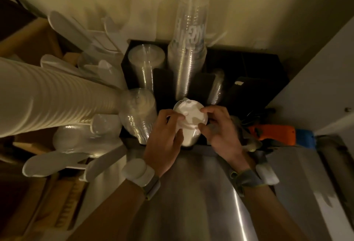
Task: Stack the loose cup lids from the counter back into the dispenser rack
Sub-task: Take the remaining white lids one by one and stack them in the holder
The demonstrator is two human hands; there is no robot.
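Now we hold the white lid from both sides, our left hand pinching its near-left rim and our right hand gripping the right edge, right on top of the white lid stack in the front slot of the black rack. To seat it well, we should keep it level and centred over the stack, press down evenly with both thumbs, and stay off the clear lids just beside.

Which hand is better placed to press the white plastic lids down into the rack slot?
Probably the right hand: its fingers sit on top of the white plastic lid stack over the black dispenser rack, while the left hand braces its side.
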